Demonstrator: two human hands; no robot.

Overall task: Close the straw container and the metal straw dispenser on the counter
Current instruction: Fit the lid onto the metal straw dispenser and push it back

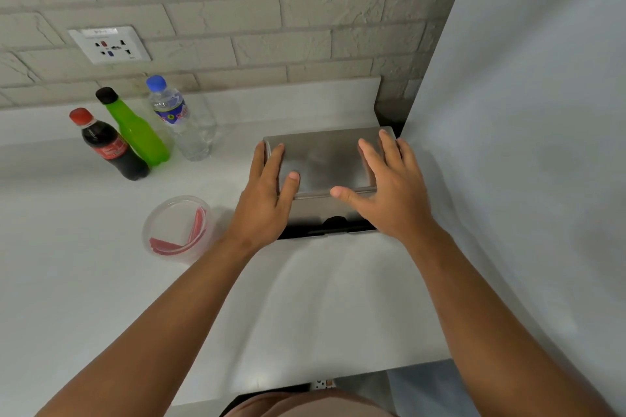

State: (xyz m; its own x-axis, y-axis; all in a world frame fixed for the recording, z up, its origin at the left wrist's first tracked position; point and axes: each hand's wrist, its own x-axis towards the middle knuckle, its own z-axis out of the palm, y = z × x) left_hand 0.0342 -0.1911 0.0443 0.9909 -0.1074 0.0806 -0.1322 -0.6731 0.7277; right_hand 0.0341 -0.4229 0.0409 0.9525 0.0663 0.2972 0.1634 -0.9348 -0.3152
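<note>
The dispenser (325,162) sits on the tabletop (101,281) against the right wall; its lid looks down, though whether it is fully seated cannot be told; pressing unevenly could slide the box or leave the lid ajar. The left hand (267,193) and right hand (389,186) lie open and flat on the lid, fingers spread, gripping nothing; both forearms reach straight forward. The tub (178,230) of red straws stands well left, apparently lidless.
</note>
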